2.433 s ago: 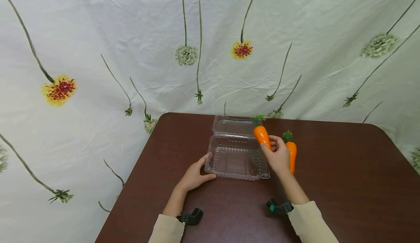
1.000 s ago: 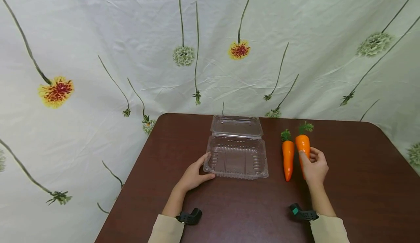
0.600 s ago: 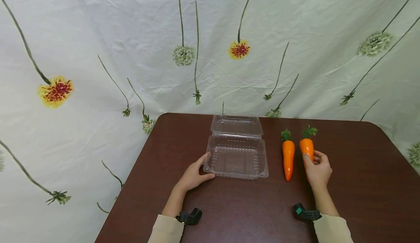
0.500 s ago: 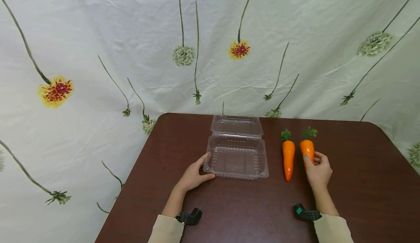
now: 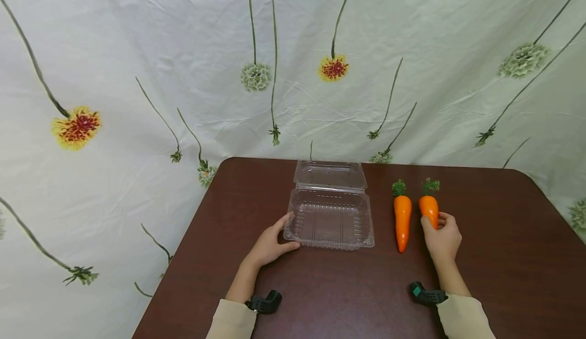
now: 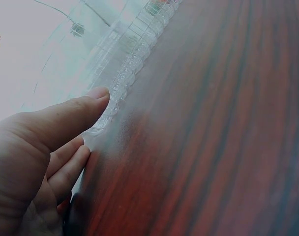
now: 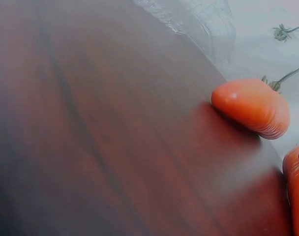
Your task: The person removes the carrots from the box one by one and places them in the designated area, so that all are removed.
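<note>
My left hand [image 5: 267, 247] rests at the near left corner of an open clear plastic clamshell container [image 5: 329, 243], thumb along its front edge and fingers at its left side. In the left wrist view the thumb [image 6: 73, 115] and fingers look fairly straight beside the ribbed plastic wall. My right hand [image 5: 442, 237] holds an orange carrot [image 5: 428, 206] with a green leafy top between thumb and fingers, low at the table. Its lower end is hidden by the hand. Just left of it lies a second carrot [image 5: 402, 222], tip toward me.
The container's lid [image 5: 330, 175] lies folded back toward the far edge of the dark brown table [image 5: 339, 288]. A white cloth [image 5: 206, 49] printed with flowers hangs behind the table.
My right hand has carried its carrot from over the container's right side to the right of the other carrot, and down to the table. The left hand has stayed at the container's corner.
</note>
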`<state>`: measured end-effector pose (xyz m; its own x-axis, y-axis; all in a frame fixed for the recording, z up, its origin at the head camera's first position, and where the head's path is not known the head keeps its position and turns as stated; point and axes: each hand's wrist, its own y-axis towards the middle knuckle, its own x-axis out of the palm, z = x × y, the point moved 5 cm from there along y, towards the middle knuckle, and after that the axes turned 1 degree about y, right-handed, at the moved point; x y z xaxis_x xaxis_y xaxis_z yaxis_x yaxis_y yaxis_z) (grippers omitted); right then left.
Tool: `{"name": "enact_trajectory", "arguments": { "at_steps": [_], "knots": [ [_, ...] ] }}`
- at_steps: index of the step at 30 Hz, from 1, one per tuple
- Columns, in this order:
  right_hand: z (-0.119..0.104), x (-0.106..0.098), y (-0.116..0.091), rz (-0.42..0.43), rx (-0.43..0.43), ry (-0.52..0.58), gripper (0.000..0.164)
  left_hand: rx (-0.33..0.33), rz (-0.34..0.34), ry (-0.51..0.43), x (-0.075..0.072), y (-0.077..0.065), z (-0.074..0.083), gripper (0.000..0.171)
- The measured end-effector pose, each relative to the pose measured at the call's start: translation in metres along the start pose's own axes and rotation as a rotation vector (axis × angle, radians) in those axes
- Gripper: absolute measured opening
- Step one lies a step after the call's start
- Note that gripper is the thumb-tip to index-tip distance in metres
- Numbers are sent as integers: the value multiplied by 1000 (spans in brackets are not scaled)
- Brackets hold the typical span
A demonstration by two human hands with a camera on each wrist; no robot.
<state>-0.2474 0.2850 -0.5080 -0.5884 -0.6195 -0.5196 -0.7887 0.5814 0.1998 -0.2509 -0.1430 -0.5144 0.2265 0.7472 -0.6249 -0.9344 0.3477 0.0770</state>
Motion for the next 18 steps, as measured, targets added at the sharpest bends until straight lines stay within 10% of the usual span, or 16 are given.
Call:
{"name": "enact_trajectory", "arguments": {
  "at_steps": [18],
  "knots": [
    [-3, -3, 1, -43, -10, 11, 48, -33, -11, -24, -1, 3, -2, 83]
  ]
}}
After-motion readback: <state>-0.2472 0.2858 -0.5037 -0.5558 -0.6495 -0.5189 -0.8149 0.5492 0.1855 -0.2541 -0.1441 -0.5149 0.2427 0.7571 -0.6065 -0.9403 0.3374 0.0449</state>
